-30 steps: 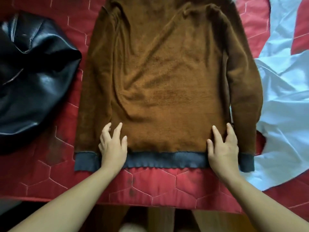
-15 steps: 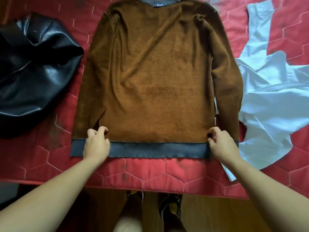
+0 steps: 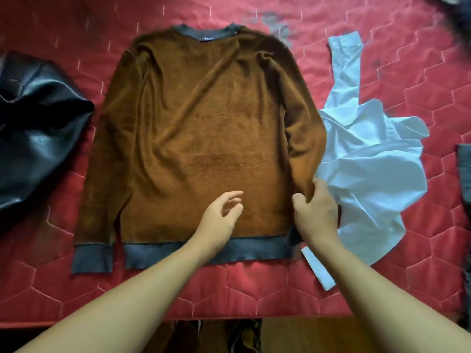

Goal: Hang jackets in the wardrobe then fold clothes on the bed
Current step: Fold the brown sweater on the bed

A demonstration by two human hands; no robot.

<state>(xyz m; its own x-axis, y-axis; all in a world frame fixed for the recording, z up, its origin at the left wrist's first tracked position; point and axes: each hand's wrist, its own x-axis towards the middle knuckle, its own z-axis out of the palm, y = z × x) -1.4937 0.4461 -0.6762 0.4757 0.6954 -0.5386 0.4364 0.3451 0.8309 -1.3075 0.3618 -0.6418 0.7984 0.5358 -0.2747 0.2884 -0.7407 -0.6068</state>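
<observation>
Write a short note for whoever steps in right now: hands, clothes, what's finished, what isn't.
Left hand: open, over the brown fleecy sweater with grey hem.
Right hand: pinching that sweater's sleeve beside the crumpled pale blue shirt.
Done: sweater spread flat on the red quilted bedspread.
To do: fold sweater and shirt; black leather jacket lies on the bed, unhung.

The right hand (image 3: 317,215) pinches the sweater (image 3: 204,128) by its sleeve. Just left of the grip is the left hand (image 3: 219,220), fingers relaxed over the sweater. A shirt (image 3: 369,169) lies just right of the grip, a jacket (image 3: 38,138) far left.
</observation>
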